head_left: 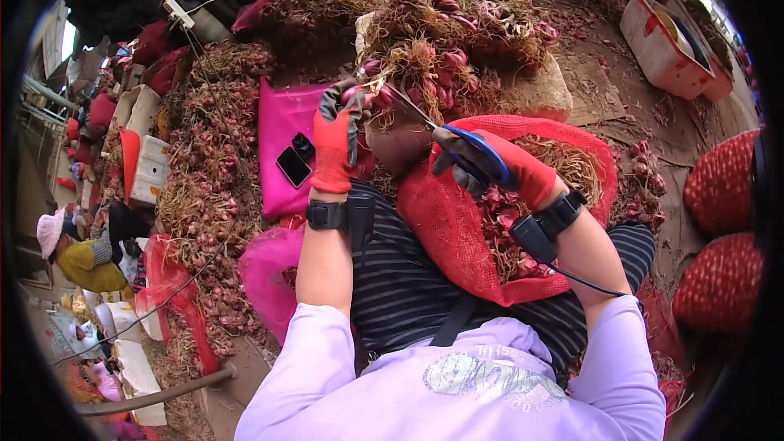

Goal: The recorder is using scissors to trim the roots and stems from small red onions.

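Gripping a bunch of red-purple shallots with dry straw-coloured tops [425, 73], the left hand [339, 139], in a red and grey work glove, was closed around the bulbs at the bunch's lower left end. The right hand [490, 167], gloved the same way, had its fingers closed through the blue handles of a pair of steel scissors [453, 139]; the blades pointed up-left to the bulbs just beside the left hand, blade gap too small to tell. Bunch was held up over the lap, above a red mesh sack [457, 229] spread across the person's striped knees and holding trimmed shallots and dry roots. Black wrist devices sat on both forearms, a cable running from the right one. Left of the knees lay a pink cushion [282, 126] with two dark phones [296, 159] on it. Loose shallot heaps [212, 155] lay beside it, filled red sacks [723, 229] far right.
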Motion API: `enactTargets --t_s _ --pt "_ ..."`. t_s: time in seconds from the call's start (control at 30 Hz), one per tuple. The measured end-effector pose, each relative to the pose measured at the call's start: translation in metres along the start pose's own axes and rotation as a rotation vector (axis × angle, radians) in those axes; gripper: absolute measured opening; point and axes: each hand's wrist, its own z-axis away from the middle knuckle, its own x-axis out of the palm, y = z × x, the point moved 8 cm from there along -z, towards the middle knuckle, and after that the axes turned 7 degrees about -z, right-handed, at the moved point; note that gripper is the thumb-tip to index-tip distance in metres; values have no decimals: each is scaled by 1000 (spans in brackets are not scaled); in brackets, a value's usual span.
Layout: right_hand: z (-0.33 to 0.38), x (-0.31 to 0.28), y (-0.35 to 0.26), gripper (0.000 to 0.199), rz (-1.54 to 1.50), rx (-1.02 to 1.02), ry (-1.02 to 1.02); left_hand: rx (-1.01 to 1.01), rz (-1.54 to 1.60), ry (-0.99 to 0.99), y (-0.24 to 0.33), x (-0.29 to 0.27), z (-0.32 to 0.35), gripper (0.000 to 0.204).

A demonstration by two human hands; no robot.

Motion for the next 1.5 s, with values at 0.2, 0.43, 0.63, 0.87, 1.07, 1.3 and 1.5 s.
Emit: enactTargets --t_s 0.2,0.43,0.63,0.87,1.07,1.3,1.5 --pt "-12 2 -6 58 11 -89 -22 267 -226 -11 10 8 1 35" --pt "-47 -14 -8 41 16 -104 121 83 3 -37 2 8 6 33" --pt "-31 -15 9 45 -157 -161 -13 -81 213 -1 -16 -8 5 20" --pt "-40 -3 2 54 7 -106 -20 -55 143 -120 -10 10 11 21" --pt "-29 2 -15 44 -134 -342 -21 -124 325 -144 -5 7 26 22" --pt "54 -23 22 21 -501 -436 47 -141 42 -452 -2 115 110 30" --pt "104 -73 82 18 -479 -588 376 -67 -332 -556 -41 182 159 15"
